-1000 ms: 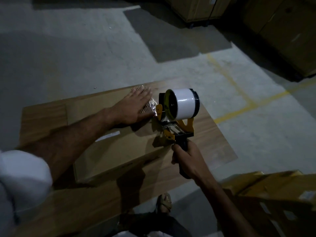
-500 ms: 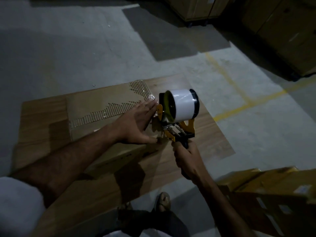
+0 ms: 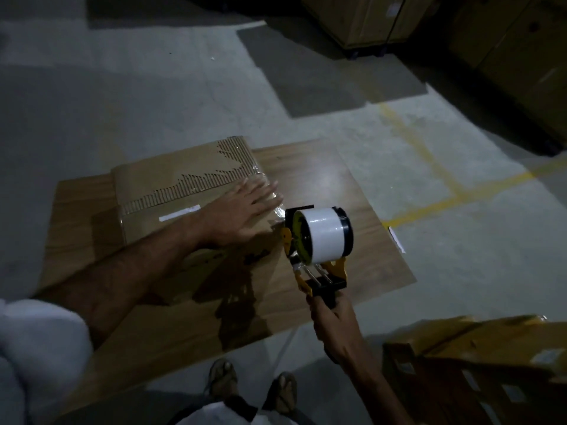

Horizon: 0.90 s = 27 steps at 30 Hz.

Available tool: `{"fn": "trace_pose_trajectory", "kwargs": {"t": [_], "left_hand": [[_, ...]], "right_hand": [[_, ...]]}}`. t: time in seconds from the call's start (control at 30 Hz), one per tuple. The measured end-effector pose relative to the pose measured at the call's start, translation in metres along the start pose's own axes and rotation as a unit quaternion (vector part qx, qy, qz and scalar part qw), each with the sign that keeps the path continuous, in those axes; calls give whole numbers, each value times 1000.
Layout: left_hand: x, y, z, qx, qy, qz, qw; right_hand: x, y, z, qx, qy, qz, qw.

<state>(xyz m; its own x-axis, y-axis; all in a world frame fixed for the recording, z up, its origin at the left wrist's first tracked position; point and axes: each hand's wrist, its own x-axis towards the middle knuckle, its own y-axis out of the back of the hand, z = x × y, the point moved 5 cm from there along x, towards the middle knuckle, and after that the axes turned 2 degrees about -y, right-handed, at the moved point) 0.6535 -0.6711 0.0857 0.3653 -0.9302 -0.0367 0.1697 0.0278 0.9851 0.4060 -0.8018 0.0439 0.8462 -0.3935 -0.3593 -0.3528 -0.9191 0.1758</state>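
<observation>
A flat cardboard box point(image 3: 171, 185) lies on a wooden board point(image 3: 322, 191) on the floor; part of its top skin is torn, baring the corrugated ribs. My left hand point(image 3: 245, 207) lies flat with straight fingers on the box's right end, pressing clear tape there. My right hand point(image 3: 333, 320) grips the black handle of a yellow tape dispenser point(image 3: 316, 243) with a white roll, held just off the box's right end. A strip of clear tape runs from the dispenser to the box.
Taped cardboard boxes point(image 3: 478, 363) sit at the lower right beside my right arm. Stacked cartons point(image 3: 368, 19) stand at the far top right. Yellow lines point(image 3: 429, 167) mark the concrete floor. My sandalled feet point(image 3: 251, 384) stand at the board's near edge.
My left hand has moved from the box's right side back onto its top and flattened there. The dispenser has drawn slightly right and nearer to me.
</observation>
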Motion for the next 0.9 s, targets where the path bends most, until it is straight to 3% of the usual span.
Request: {"fn": "trace_pose_trajectory", "kwargs": {"t": [0.17,0.3,0.63,0.9], "left_hand": [[-9,-5,20,-82,-30,26,996],[-11,-3,28,-103,-26,75,991],[-10,-10,20,-19,47,53,997],[-10,-8,22,13,69,27,997]], "right_hand": [[4,-6,-2,-36,-18,-14,999],[2,-7,7,35,-50,-23,998],[6,-11,-3,106,-116,-68,985],[1,-5,-14,106,-117,-74,985]]}}
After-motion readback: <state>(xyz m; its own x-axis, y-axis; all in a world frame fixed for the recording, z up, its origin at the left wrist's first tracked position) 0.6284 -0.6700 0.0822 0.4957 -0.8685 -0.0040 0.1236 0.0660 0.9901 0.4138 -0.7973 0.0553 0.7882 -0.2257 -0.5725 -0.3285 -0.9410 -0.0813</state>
